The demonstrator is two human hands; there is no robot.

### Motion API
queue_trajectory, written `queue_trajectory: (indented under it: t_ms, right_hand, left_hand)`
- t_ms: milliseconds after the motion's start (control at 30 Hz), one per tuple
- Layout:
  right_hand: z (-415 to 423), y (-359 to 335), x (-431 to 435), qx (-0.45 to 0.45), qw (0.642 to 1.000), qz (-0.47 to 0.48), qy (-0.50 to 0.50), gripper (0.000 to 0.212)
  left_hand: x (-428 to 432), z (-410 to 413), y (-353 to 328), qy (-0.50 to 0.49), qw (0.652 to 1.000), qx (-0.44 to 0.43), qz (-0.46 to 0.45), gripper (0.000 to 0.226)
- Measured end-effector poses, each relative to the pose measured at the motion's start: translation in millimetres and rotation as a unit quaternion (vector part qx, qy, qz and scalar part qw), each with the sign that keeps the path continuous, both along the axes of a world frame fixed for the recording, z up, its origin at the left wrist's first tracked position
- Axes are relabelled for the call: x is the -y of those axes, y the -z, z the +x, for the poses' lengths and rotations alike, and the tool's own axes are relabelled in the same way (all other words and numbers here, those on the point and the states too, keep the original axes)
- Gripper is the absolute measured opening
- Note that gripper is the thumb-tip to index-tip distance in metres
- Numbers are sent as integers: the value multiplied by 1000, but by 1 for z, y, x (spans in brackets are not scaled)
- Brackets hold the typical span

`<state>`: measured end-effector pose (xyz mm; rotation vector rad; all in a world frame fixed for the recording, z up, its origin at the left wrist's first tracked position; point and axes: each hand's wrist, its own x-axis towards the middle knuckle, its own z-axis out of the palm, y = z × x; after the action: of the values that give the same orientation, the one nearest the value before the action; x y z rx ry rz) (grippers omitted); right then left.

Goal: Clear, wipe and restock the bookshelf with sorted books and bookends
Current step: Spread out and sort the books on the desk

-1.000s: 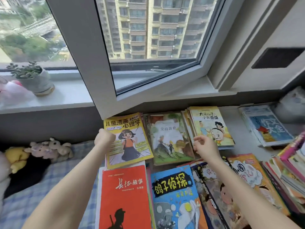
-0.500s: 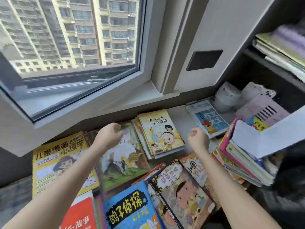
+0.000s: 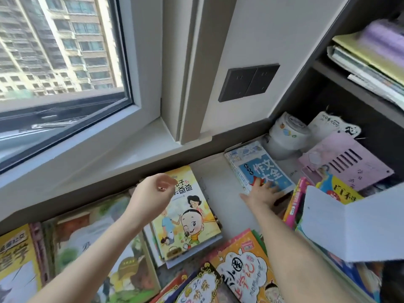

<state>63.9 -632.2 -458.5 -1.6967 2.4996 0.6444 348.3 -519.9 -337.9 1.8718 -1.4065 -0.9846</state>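
Fingers spread flat, the right hand [image 3: 263, 192] presses the near corner of the thick blue-and-white paperback book [image 3: 265, 170] on the grey ledge [image 3: 218, 186]; it looks stiff, weighty and glossy-slick, best gripped along 1 long edge, while the left hand [image 3: 153, 191] hovers loosely curled, empty.

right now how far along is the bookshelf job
Done: many books lie spread flat on the ledge. In hand: the right hand rests on the blue book; the left hand hovers empty. Left: the upper shelf holds stacked books; no wiping or restocking shows.
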Motion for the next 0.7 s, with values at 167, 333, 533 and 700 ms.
queue_trajectory:
  t_ms: [167, 333, 533, 700]
  right_hand:
    - [-21, 12, 34, 44, 998, -11, 39, 97]
    - [-26, 3, 79, 152, 952, -205, 170, 74]
    - [-51, 7, 127, 168, 952, -130, 221, 67]
    - [-61, 19, 129, 167, 953, -132, 214, 73]
  left_hand:
    - [19, -8, 19, 7, 999, -39, 31, 12]
    - [38, -40, 30, -20, 975, -180, 130, 16]
    - [81, -104, 62, -99, 872, -402, 259, 19]
    - [100, -156, 105, -74, 859, -399, 311, 11]
